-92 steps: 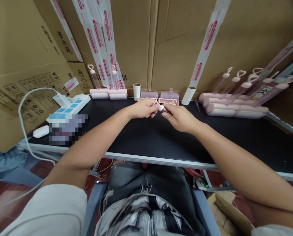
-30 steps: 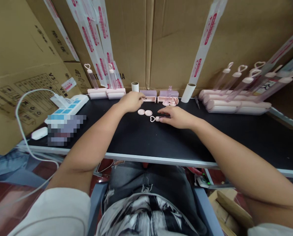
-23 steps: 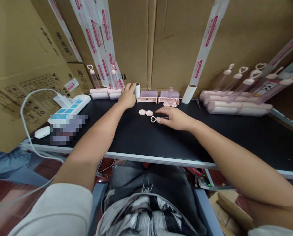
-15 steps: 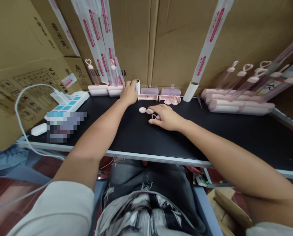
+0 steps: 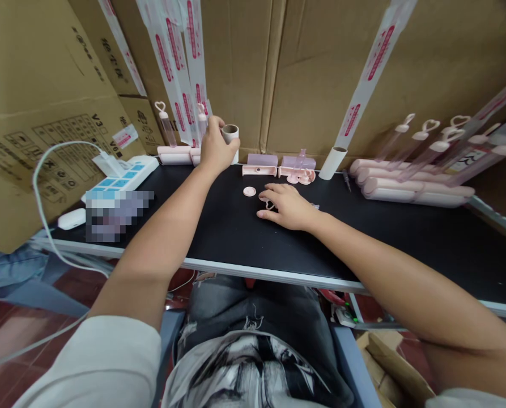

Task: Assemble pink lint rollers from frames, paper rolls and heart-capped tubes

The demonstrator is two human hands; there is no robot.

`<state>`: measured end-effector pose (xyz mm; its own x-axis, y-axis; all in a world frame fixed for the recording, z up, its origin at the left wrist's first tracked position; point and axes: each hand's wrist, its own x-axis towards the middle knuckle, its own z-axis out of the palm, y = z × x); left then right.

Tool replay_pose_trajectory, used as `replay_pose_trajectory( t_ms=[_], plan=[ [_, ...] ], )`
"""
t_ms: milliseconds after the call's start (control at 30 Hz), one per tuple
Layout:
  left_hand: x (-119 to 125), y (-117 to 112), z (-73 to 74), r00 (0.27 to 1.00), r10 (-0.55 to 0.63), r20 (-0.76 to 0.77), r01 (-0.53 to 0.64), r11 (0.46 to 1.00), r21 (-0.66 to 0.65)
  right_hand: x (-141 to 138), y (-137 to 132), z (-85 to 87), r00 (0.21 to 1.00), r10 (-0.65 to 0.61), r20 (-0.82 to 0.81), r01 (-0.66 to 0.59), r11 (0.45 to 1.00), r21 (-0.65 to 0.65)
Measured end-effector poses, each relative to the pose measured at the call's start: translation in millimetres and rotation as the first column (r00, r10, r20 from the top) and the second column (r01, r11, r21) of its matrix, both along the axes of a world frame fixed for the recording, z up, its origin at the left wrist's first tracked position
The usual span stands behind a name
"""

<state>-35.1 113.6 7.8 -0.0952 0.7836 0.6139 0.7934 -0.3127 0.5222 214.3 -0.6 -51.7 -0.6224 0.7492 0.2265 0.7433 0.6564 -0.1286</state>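
Note:
My left hand (image 5: 213,148) is closed around a white cardboard roll (image 5: 230,134) and holds it just above the back of the black table (image 5: 244,238). My right hand (image 5: 287,205) lies palm down on the table, fingers curled over a small pink heart-ring handle piece (image 5: 268,203) and one pink disc; whether it grips them I cannot see. A second pink disc (image 5: 249,191) lies bare just left of that hand. Two pink-and-lilac holder parts (image 5: 259,165) sit behind them against the cardboard.
Large cardboard boxes (image 5: 320,73) wall the back and left. A white and blue power strip (image 5: 123,175) with a cable lies at the left. Another white roll (image 5: 334,162) leans at the back. Several pink rollers with clear heart-topped tubes (image 5: 409,184) lie at the right.
My left hand reached to the back, closed on the white roll and lifted it. My right hand set the heart-ring piece down on the table and slid left over it and one disc.

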Motion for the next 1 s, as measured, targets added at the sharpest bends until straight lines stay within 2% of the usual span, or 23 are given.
replay_pose_trajectory(
  t_ms=[167,367,533,667,833,933,1000],
  plan=[
    [12.5,-17.6,9.6,0.973,-0.216,0.078,0.213,0.976,0.05,-4.7,-7.1,4.8,0.988,-0.003,0.152,0.01,0.999,-0.048],
    [30.2,-50.8,13.0,0.929,-0.37,0.028,0.371,0.928,-0.037,-1.2,-7.3,9.1,0.991,-0.027,0.13,0.036,0.997,-0.073],
    [34.5,-54.7,11.6,0.914,-0.405,0.038,0.406,0.913,-0.038,0.6,-3.1,6.8,0.997,-0.068,-0.024,0.066,0.996,-0.068],
    [36.5,-53.3,8.8,0.924,-0.38,0.032,0.381,0.923,-0.052,4.2,5.5,4.2,0.963,-0.187,-0.195,0.183,0.982,-0.037],
    [39.6,-54.6,1.6,0.898,-0.441,0.005,0.439,0.893,-0.1,19.7,28.6,0.8,0.939,-0.268,-0.214,0.264,0.963,-0.051],
    [39.7,-54.7,-1.4,0.873,-0.488,0.005,0.484,0.866,-0.125,27.5,35.5,1.7,0.942,-0.247,-0.229,0.255,0.967,0.004],
    [39.5,-54.7,-2.1,0.875,-0.485,0.006,0.481,0.867,-0.13,30.4,34.6,4.3,0.945,-0.216,-0.248,0.229,0.973,0.025]
  ],
)
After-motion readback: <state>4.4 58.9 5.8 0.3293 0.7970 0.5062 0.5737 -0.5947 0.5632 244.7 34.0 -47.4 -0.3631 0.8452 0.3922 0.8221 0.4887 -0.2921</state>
